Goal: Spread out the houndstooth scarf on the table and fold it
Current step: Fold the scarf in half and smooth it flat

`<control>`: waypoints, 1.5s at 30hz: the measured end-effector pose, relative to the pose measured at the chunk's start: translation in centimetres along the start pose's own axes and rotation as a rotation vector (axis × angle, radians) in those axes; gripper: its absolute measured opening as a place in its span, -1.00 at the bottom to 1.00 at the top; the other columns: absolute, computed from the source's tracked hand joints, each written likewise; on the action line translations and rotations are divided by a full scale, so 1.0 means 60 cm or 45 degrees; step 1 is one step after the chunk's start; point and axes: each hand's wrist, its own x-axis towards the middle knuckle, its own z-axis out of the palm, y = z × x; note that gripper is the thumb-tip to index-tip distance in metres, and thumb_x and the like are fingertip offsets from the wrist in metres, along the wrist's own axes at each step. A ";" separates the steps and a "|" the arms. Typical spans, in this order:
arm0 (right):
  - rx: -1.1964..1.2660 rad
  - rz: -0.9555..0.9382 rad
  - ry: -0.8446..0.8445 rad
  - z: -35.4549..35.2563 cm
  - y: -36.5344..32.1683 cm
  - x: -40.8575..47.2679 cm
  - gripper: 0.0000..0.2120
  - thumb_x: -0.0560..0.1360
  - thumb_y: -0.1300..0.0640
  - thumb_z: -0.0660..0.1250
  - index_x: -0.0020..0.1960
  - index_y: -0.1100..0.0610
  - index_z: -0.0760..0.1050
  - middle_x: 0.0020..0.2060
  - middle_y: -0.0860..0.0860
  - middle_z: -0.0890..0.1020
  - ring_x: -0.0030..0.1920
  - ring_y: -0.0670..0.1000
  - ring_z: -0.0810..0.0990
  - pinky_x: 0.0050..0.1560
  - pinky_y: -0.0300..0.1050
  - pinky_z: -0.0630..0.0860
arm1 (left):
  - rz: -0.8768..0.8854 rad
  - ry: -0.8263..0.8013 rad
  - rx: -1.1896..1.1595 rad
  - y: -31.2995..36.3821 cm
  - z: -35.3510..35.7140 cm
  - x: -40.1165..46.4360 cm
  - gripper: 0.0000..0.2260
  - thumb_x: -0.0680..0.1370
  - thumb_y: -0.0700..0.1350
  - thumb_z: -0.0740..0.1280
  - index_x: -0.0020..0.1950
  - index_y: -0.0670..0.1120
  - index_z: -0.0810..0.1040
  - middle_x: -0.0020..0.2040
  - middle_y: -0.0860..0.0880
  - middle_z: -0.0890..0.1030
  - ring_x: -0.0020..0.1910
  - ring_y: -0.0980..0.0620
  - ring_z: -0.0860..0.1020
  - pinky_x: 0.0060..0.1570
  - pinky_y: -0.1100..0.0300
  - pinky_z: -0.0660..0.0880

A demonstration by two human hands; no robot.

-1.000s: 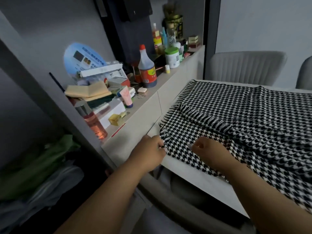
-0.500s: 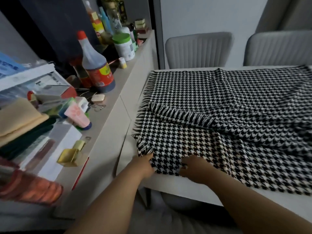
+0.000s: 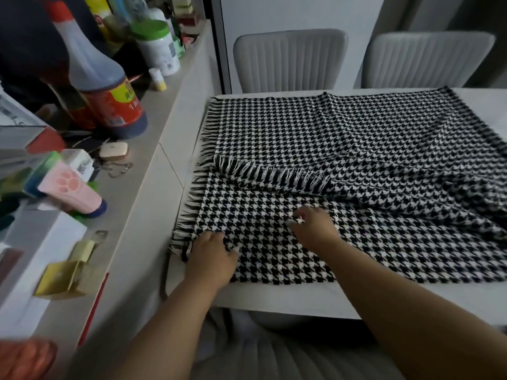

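Observation:
The black-and-white houndstooth scarf (image 3: 343,149) lies across the white table (image 3: 288,300), its fringed ends at the left edge. One fringed end is laid over the other, with creases at the right. My left hand (image 3: 210,259) rests palm down on the scarf's near left corner beside the fringe. My right hand (image 3: 315,229) lies on the lower layer a little to the right, fingertips curled against the cloth. Whether either hand pinches the fabric is hard to tell.
A grey sideboard (image 3: 153,165) left of the table is crowded: a big sauce bottle (image 3: 101,78), a green-lidded white jar (image 3: 156,48), a pink tube (image 3: 71,190), yellow clips (image 3: 63,278), boxes. Two grey chairs (image 3: 288,61) stand behind the table.
Both hands have slid further onto the scarf from its near edge, the right one moving up and right. The view has turned right and closer to the table.

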 end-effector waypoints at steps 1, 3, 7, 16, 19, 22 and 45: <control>-0.003 0.068 0.023 -0.010 0.008 0.023 -0.57 0.51 -0.13 0.27 0.32 0.02 0.41 0.32 0.12 0.36 0.17 0.14 0.48 -0.02 -0.08 0.51 | 0.031 -0.088 -0.057 0.004 0.006 0.009 -0.49 0.60 0.12 0.17 0.47 -0.11 0.29 0.46 -0.09 0.28 0.42 -0.08 0.27 0.35 0.06 0.29; -0.031 0.176 -0.036 -0.022 0.023 0.063 -0.54 0.52 -0.12 0.26 0.39 -0.05 0.35 0.46 0.12 0.19 0.40 0.19 0.26 0.22 -0.01 0.42 | 0.018 -0.177 -0.121 0.006 0.018 0.029 -0.48 0.60 0.15 0.15 0.49 -0.08 0.28 0.46 -0.08 0.30 0.43 -0.06 0.27 0.34 0.08 0.29; -0.120 0.190 -0.163 -0.034 0.029 0.099 -0.50 0.55 -0.12 0.23 0.46 -0.13 0.26 0.54 0.01 -0.03 0.52 0.17 -0.08 0.45 0.09 0.12 | 0.029 -0.070 -0.169 0.002 0.029 0.054 -0.51 0.60 0.13 0.17 0.44 -0.11 0.35 0.40 -0.08 0.36 0.37 -0.04 0.33 0.26 0.13 0.32; -0.300 -0.495 0.153 -0.021 -0.103 0.021 -0.74 0.57 0.14 0.14 0.07 0.11 0.59 0.22 0.04 0.53 0.14 0.02 0.50 0.24 0.04 0.47 | -0.031 0.064 -0.598 -0.004 0.026 0.069 -0.67 0.64 0.03 0.11 -0.09 -0.13 0.56 -0.14 -0.08 0.59 -0.19 0.02 0.50 -0.12 0.12 0.46; 0.093 -0.738 -0.191 0.001 -0.158 -0.033 -0.79 0.56 0.17 0.21 0.07 0.15 0.60 0.07 0.09 0.61 -0.08 -0.02 0.58 -0.02 -0.05 0.62 | -0.327 0.068 -1.296 -0.008 0.013 0.070 -0.63 0.65 0.07 0.07 -0.13 -0.09 0.55 -0.07 -0.11 0.64 -0.13 -0.01 0.57 0.04 -0.04 0.52; 0.175 -0.785 -0.560 0.036 -0.160 -0.057 -0.84 0.51 0.16 0.32 0.05 0.12 0.61 -0.08 0.07 0.65 -0.19 0.01 0.61 -0.08 0.01 0.61 | -0.472 -0.184 -2.049 -0.011 0.004 0.058 -0.49 0.61 0.24 0.02 0.16 -0.09 0.57 0.07 -0.15 0.67 0.07 -0.10 0.62 -0.01 0.00 0.53; -0.475 -0.733 -0.472 0.073 -0.010 -0.055 -0.77 0.56 0.21 0.20 0.16 0.15 0.54 0.10 0.11 0.51 0.11 0.14 0.47 0.06 0.00 0.47 | -0.347 0.556 -0.023 -0.090 -0.005 0.009 -0.80 0.45 -0.40 0.21 -0.03 -0.29 0.59 -0.07 -0.31 0.61 -0.08 -0.29 0.57 -0.08 -0.01 0.49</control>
